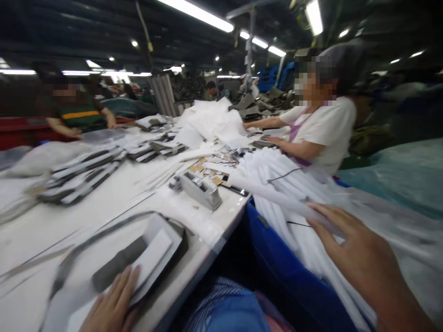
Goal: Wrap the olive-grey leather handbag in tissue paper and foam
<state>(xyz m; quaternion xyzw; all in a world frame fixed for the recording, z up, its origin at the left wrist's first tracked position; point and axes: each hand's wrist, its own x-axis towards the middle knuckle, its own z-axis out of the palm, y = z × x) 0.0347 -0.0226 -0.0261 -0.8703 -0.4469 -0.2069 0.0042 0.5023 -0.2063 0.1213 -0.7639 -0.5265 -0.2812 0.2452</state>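
My left hand (114, 299) lies flat with fingers stretched over a folded dark grey bag-like piece (121, 260) at the near left of the table. White paper or foam sheets (157, 256) lie on that piece, under and beside my fingertips, and a grey strap loops around it. On the right, my right hand (360, 251) pinches the near end of a long white foam strip (277, 196) between thumb and fingers. Its far end reaches toward the table corner. Below it, a heap of similar white strips (277, 168) fills a blue bin (287, 253).
A grey tape dispenser (200, 189) and a dark phone-like object (235, 186) sit near the table edge. Beyond are paper scraps (211, 168), a white sheet pile (211, 122) and stacked grey pieces (86, 170). Co-workers (321, 124) stand at the right and far left.
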